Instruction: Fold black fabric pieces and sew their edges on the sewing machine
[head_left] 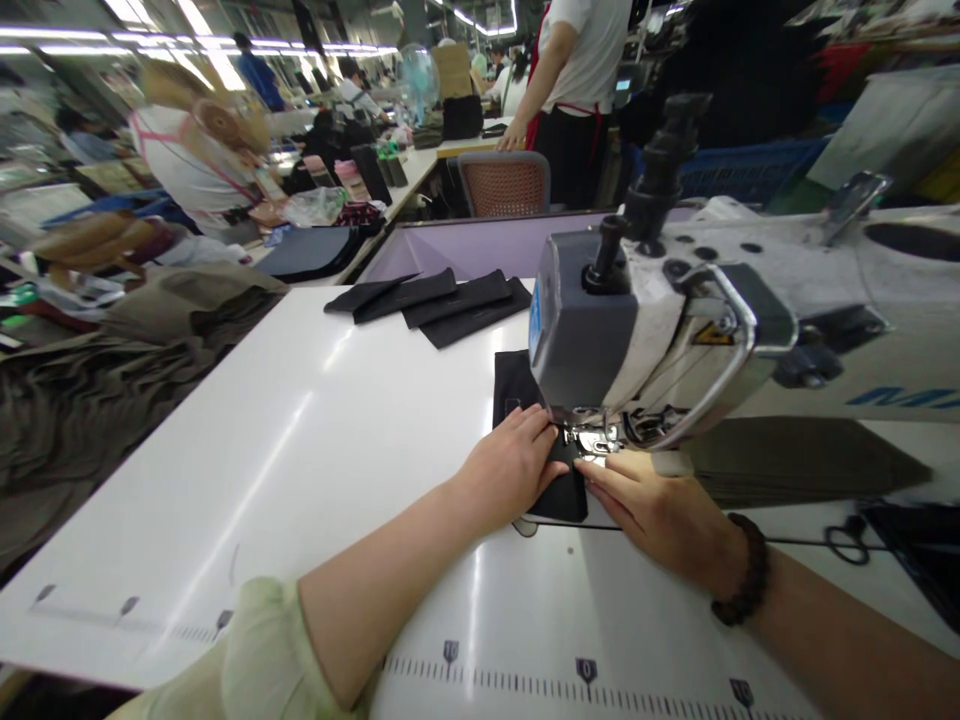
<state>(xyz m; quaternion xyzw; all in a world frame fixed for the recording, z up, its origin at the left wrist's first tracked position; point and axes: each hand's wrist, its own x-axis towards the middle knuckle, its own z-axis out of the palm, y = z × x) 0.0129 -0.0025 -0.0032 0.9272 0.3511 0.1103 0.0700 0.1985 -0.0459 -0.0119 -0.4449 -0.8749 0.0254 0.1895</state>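
Observation:
A black fabric piece (pixel 559 498) lies flat under the needle area of a sewing machine (pixel 589 320). My left hand (pixel 514 462) rests on top of it with the fingers stretched out, pressing it to the table. At the piece's right edge, my right hand (pixel 649 500) touches the cloth with extended fingertips, close beside the metal presser foot (pixel 596 440). A faint stitched rectangle shows on the far part of the cloth. Part of the piece is hidden under my left hand and the machine head.
Several black fabric pieces (pixel 465 300) overlap at the table's far edge. Olive-brown cloth (pixel 802 460) lies behind my right hand, with scissors (pixel 847 540) near it. More cloth (pixel 112 370) is heaped at left. A chair (pixel 506 185) and a standing person (pixel 577 70) are beyond.

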